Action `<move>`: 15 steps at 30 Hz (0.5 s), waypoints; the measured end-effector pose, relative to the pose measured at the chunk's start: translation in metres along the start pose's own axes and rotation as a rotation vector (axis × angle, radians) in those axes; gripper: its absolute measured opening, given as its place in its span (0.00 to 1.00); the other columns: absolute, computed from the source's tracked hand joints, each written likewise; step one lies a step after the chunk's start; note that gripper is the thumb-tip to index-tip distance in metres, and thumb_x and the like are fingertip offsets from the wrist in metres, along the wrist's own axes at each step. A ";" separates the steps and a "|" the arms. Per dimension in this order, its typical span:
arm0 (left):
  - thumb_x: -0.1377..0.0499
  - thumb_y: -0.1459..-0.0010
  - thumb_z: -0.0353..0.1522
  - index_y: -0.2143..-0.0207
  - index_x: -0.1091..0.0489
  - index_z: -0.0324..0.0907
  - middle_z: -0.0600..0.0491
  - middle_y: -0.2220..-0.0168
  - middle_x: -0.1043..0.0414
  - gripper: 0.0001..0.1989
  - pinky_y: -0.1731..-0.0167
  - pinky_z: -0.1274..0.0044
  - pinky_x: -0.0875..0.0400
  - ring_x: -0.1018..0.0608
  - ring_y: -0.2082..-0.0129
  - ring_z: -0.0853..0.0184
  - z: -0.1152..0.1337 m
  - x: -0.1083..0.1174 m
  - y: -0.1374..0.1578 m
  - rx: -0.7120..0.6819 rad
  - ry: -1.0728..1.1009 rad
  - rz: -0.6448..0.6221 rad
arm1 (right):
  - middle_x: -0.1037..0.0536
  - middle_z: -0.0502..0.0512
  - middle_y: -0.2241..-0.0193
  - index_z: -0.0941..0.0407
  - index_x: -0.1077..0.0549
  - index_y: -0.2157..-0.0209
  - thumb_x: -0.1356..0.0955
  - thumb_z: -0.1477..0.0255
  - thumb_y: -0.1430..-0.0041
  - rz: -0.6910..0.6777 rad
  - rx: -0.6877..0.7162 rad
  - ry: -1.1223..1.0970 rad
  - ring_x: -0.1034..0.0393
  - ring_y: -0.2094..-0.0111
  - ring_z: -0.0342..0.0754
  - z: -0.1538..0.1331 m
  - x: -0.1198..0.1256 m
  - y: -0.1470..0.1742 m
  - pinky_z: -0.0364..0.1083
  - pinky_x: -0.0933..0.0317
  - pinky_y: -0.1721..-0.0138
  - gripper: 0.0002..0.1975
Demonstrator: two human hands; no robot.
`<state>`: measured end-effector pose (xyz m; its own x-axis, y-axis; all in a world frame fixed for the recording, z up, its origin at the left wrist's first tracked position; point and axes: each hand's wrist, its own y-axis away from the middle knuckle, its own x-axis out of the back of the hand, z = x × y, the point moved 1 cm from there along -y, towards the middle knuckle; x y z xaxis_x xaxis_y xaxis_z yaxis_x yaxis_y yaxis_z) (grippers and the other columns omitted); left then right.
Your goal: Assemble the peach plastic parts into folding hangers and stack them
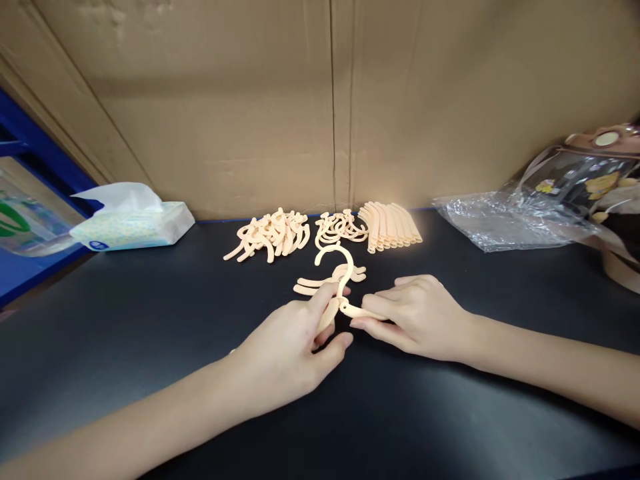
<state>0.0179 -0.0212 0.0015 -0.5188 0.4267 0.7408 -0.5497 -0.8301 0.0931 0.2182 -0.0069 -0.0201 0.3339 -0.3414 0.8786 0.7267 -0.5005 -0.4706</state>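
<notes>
A peach-coloured plastic folding hanger [345, 267] is held up between both hands, its hook curving upward and open to the left. My left hand [295, 347] is closed around the arm on its left side, thumb apart from the fingers. On the other side, my right hand [415, 317] pinches the right arm near the pivot. Just behind the hanger, several loose peach-coloured pieces [307, 287] lie on the black table [320, 427], partly hidden by the hook and my left fingers.
At the back stand a pile of short curved arms [277, 233], a heap of hooks [345, 227] and a row of tubular pieces [390, 227]. A tissue pack [135, 223] sits at left. Clear plastic wrap [515, 217] and a transparent bag [565, 177] lie right. Cardboard [225, 100] walls the back.
</notes>
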 end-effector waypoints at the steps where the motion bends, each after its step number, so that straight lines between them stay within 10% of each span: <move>1: 0.46 0.39 0.38 0.50 0.39 0.42 0.63 0.82 0.44 0.17 0.81 0.79 0.48 0.39 0.83 0.70 -0.001 -0.001 0.001 0.006 -0.040 0.023 | 0.29 0.45 0.84 0.56 0.32 0.77 0.41 0.64 0.32 -0.003 0.001 0.003 0.43 0.85 0.40 0.000 0.000 0.000 0.45 0.57 0.77 0.21; 5: 0.46 0.38 0.40 0.61 0.38 0.45 0.62 0.84 0.44 0.09 0.82 0.78 0.53 0.40 0.85 0.68 -0.005 -0.005 0.002 -0.031 -0.139 0.103 | 0.30 0.46 0.84 0.56 0.33 0.78 0.42 0.64 0.32 -0.030 0.004 0.004 0.44 0.85 0.40 -0.001 0.000 0.000 0.45 0.59 0.77 0.21; 15: 0.52 0.35 0.38 0.52 0.41 0.42 0.60 0.82 0.34 0.12 0.81 0.78 0.52 0.26 0.81 0.60 -0.005 -0.004 -0.001 0.004 -0.626 0.022 | 0.31 0.46 0.85 0.56 0.34 0.79 0.42 0.63 0.32 -0.059 0.000 -0.006 0.48 0.85 0.39 0.000 0.000 0.001 0.45 0.60 0.77 0.23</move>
<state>0.0174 -0.0204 -0.0048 -0.0474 0.1195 0.9917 -0.5403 -0.8381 0.0752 0.2190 -0.0069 -0.0207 0.2938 -0.3064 0.9054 0.7451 -0.5200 -0.4178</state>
